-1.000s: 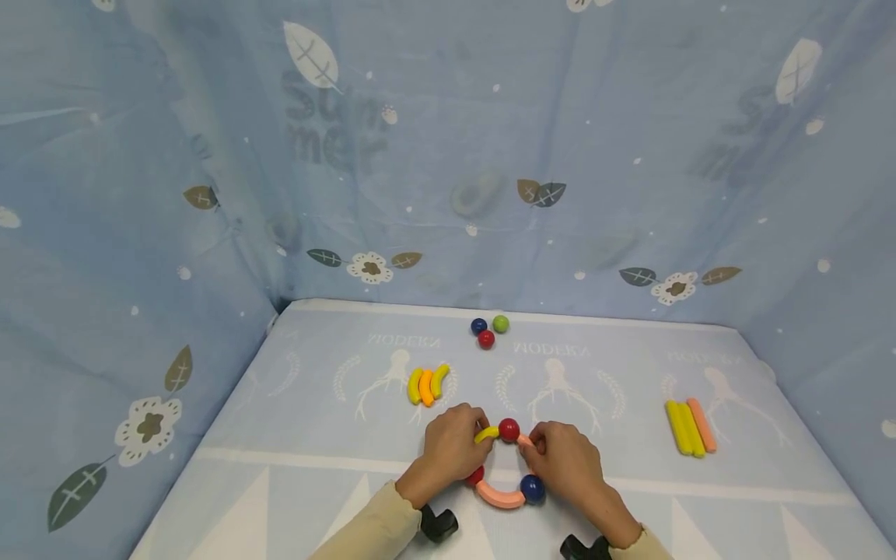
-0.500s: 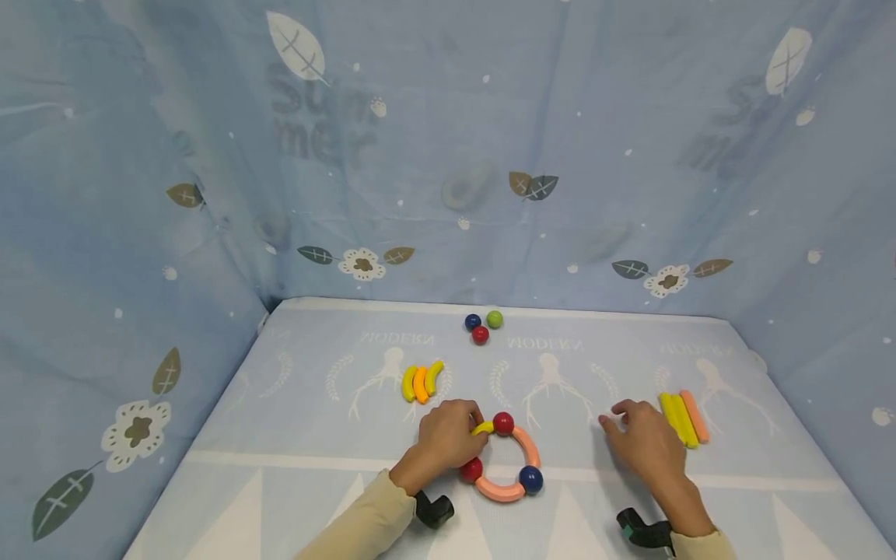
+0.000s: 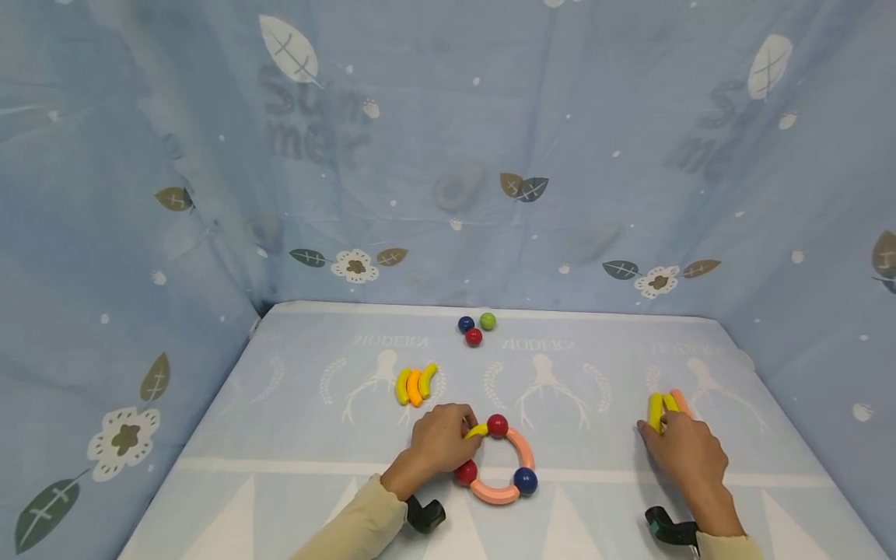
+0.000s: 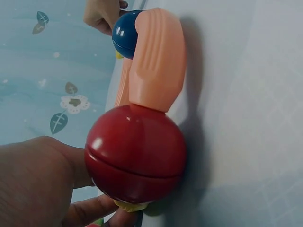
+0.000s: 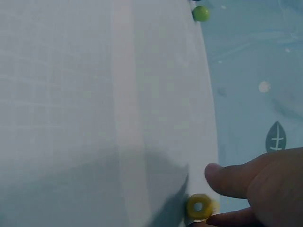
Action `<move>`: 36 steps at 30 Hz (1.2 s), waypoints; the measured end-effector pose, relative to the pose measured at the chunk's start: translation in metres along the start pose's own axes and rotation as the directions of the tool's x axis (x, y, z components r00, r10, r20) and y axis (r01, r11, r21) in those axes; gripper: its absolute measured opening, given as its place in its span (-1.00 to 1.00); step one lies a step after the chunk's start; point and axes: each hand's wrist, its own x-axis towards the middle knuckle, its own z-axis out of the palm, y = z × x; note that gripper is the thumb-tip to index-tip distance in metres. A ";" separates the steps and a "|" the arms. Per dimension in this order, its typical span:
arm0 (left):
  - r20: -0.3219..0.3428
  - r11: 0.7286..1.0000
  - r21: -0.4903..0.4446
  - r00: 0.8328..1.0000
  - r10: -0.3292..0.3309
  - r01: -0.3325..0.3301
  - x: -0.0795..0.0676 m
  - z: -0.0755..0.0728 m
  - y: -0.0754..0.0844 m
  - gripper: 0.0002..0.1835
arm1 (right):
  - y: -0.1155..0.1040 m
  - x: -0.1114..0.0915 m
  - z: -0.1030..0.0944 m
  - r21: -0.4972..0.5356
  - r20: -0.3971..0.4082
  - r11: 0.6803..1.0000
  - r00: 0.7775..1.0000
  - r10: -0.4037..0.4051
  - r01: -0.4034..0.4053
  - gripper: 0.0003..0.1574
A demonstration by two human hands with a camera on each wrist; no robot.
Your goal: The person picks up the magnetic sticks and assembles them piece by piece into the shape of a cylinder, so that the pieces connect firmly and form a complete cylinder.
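A ring of curved magnetic rods and balls lies in front of me in the head view. It shows two salmon rods [image 3: 495, 494], a blue ball [image 3: 525, 481], two red balls [image 3: 498, 425] and a yellow curved rod [image 3: 477, 430]. My left hand [image 3: 439, 441] pinches that yellow rod, partly hiding it; the left wrist view shows the lower red ball [image 4: 136, 153] close up. At the right, my right hand [image 3: 689, 457] straddles a yellow straight rod [image 3: 655, 410]. The right wrist view shows the thumb apart from the rod's end [image 5: 199, 206].
Beside the right hand lie another yellow rod [image 3: 670, 402] and a salmon rod [image 3: 680, 401]. Several short curved rods, yellow and orange [image 3: 414, 387], sit behind the ring. Farther back are blue, red and green balls [image 3: 488, 321]. A patterned curtain [image 3: 448, 155] stands behind the table.
My right hand has left the ring and moved right to the straight rods. The left yellow rod there now stands apart from its neighbour. My left hand keeps its hold on the ring.
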 end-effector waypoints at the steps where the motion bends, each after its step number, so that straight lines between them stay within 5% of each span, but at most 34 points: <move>1: -0.002 1.000 0.001 1.000 0.003 -0.003 0.000 0.000 0.000 -0.84 | -0.001 0.002 0.002 0.012 -0.016 1.000 1.000 0.002 -0.002 -0.51; 7: -0.003 1.000 -0.008 1.000 0.014 -0.014 -0.001 0.001 -0.001 -0.84 | -0.008 0.012 0.014 0.084 -0.067 0.992 0.994 -0.085 0.091 -0.64; 11: 0.002 1.000 -0.003 1.000 0.013 -0.013 -0.001 0.001 -0.002 -0.83 | -0.030 0.010 0.027 0.211 -0.069 0.955 0.978 -0.198 0.209 -0.58; 15: -0.011 1.000 0.006 1.000 0.008 -0.008 -0.001 0.001 -0.004 -0.82 | -0.063 0.001 0.041 0.368 -0.074 0.885 0.957 -0.279 0.286 -0.62; 21: -0.020 1.000 0.000 1.000 0.008 -0.008 -0.001 0.001 -0.006 -0.83 | -0.103 -0.013 0.061 0.472 -0.127 0.779 0.906 -0.403 0.413 -0.66; 29: -0.022 1.000 0.009 1.000 0.002 -0.002 0.001 0.003 -0.006 -0.82 | -0.132 -0.022 0.073 0.664 -0.155 0.571 0.837 -0.525 0.482 -0.72; 32: -0.031 1.000 0.009 0.999 0.011 -0.010 0.001 0.004 -0.006 -0.82 | -0.136 -0.021 0.077 0.663 -0.182 0.526 0.796 -0.578 0.533 -0.73; 36: -0.039 1.000 0.012 0.999 0.022 -0.021 0.000 0.005 -0.006 -0.82 | -0.139 -0.019 0.081 0.606 -0.218 0.507 0.741 -0.635 0.613 -0.71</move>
